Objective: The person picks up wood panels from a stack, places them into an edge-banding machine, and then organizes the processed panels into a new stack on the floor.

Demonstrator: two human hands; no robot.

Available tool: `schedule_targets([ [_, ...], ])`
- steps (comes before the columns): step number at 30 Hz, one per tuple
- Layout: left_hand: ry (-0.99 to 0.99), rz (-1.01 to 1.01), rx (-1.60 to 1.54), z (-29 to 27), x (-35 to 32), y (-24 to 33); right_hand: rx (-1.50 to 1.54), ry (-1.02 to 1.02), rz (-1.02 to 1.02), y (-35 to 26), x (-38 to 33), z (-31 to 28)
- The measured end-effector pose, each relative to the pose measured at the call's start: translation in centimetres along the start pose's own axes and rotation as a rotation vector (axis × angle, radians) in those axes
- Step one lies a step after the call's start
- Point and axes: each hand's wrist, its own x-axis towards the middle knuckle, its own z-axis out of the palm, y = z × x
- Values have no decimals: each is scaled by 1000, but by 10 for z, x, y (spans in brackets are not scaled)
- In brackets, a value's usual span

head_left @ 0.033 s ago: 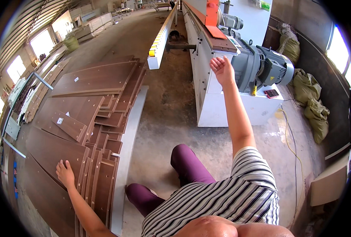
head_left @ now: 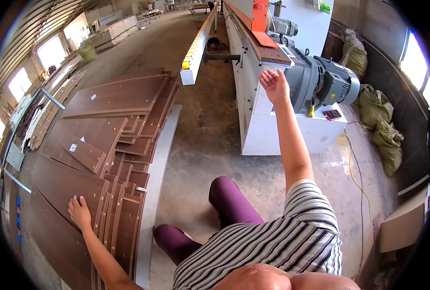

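My left hand (head_left: pixel 81 213) rests on a brown board (head_left: pixel 65 181) in the stack at my left, its fingers spread and holding nothing. Pre-drilled holes dot the edges of the brown boards, which lie in uneven, overlapping layers. Raised ahead of me, my right hand (head_left: pixel 276 88) has its palm turned up and its fingers loosely bent and apart, with nothing in them. It appears just in front of the near end of a long white machine (head_left: pixel 254 121) with a brown top (head_left: pixel 273 54). Whether it touches the machine, I cannot tell.
A grey motor (head_left: pixel 338 82) sits on the machine's right side, near a red-edged phone (head_left: pixel 332 114). A white rail with yellow rollers (head_left: pixel 189 73) runs alongside to the left. Green sacks (head_left: pixel 388 145) line the right wall. Cables (head_left: pixel 354 164) cross the concrete floor.
My right hand has shifted very slightly to the right. My left hand and the boards stay as they were.
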Motion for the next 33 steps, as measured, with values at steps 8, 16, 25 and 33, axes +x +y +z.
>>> schedule_targets([
  [8,30,27,11,1,-1,-2,20,60,-33,-64,-2,-38],
  [16,30,8,-11,4,0,-3,35,-482,105,-96,-14,-36],
  [25,43,8,-6,3,-2,0,-171,-219,-5,-99,-57,-13],
  [33,221,119,-37,13,-3,-19,-414,-25,-43,-109,-112,-22],
])
